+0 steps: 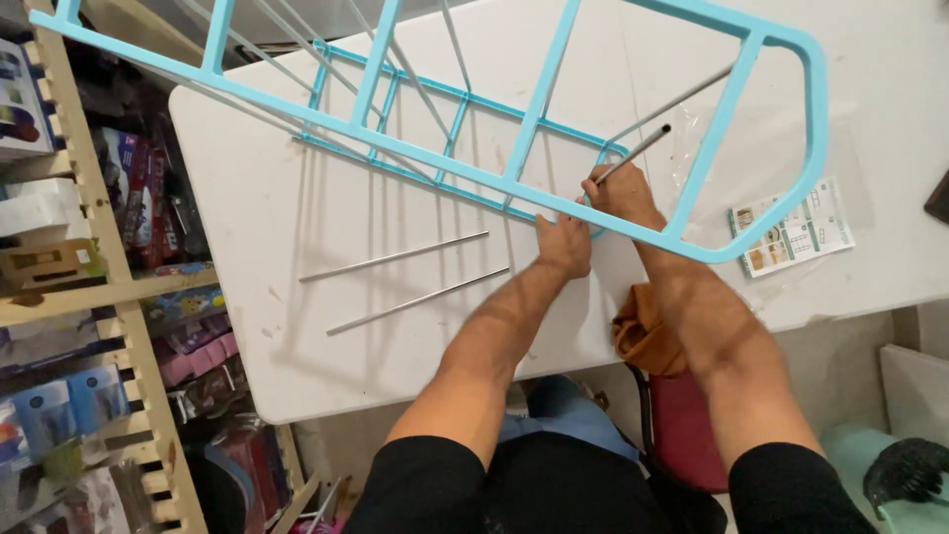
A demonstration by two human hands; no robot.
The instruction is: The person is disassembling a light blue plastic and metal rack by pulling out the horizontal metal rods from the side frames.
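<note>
- I see a thin grey metal rod [633, 151] pinched in the right hand [621, 193]; it slants up and to the right from the fingers, its free end over the white table.
- The right hand closes on the rod's lower end, right at a small rounded loop of the light-blue metal rack frame [554, 198], where a second frame piece lies beneath.
- The left hand [565, 244] presses against the lower blue rail just beside that loop; I judge it is steadying the frame, but I cannot tell whether its fingers wrap the rail or only push on it.
- The frame lies tilted across the table, long side running from upper left to lower right, with several thin rods already spanning between its two blue pieces.
- My reading of the step: seating a rod end into the frame near the loop. The next move, as I judge it, calls for lining the rod tip with its hole while the frame is held from sliding.
- Two loose grey rods [395, 256] lie flat on the white folding table [297, 346], left of the hands, apart from the frame.
- A printed instruction sheet [791, 227] lies under the frame's right end.
- Wooden shelves with packaged goods [89, 297] stand at the left.
</note>
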